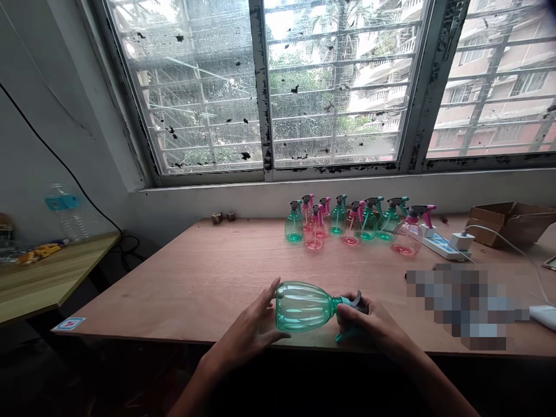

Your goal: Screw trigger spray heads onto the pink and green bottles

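Observation:
A clear green spray bottle [303,307] lies sideways in the air over the table's front edge, its base pointing left. My right hand [369,321] is closed around its neck and the dark and green trigger head [357,303], part of which the fingers hide. At the other end, my left hand [256,324] cups the base, with fingers on the far side and the thumb below. Farther back stand several green and pink spray bottles, among them a green one [294,223] at the left and a large pink one [408,234] at the right.
The wooden table [186,278] meets a window wall. A white power strip [445,243] with plugs and cables, an open cardboard box [504,223] and a blurred patch [469,307] are at right. Two small brown objects [223,217] sit at the back. A second table [56,272] stands left.

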Demonstrator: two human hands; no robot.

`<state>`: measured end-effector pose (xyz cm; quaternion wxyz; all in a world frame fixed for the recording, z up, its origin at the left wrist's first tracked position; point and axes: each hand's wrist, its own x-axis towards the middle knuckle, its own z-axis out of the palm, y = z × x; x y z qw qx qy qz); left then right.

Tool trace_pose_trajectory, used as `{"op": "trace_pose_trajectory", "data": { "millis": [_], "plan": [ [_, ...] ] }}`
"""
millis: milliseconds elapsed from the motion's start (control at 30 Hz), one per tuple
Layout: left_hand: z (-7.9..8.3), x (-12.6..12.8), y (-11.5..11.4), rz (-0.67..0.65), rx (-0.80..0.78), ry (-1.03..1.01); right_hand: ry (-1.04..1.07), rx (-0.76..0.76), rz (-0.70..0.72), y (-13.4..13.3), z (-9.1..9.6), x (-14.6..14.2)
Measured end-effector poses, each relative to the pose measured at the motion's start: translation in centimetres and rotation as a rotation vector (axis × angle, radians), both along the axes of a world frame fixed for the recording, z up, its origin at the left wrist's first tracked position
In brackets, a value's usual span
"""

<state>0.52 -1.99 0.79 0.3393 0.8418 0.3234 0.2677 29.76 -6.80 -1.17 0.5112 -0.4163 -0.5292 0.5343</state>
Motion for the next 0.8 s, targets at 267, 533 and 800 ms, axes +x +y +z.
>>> {"op": "trace_pose_trajectory", "data": {
  "millis": [267, 533, 800],
  "plan": [
    [-0.13, -0.17, 0.07, 0.023, 0.008, 0.042, 0.018, -0.021, -0.006, -0.05, -0.26, 0.04],
    [0.17, -0.05, -0.12, -0.016, 0.061, 0.02, -0.003, 0.019, 0.002, 0.12, -0.23, 0.02],
    [-0.29, -0.02, 0.22, 0.026, 0.071, 0.039, 0.003, 0.009, -0.003, 0.06, -0.22, -0.02]
  ]
}}
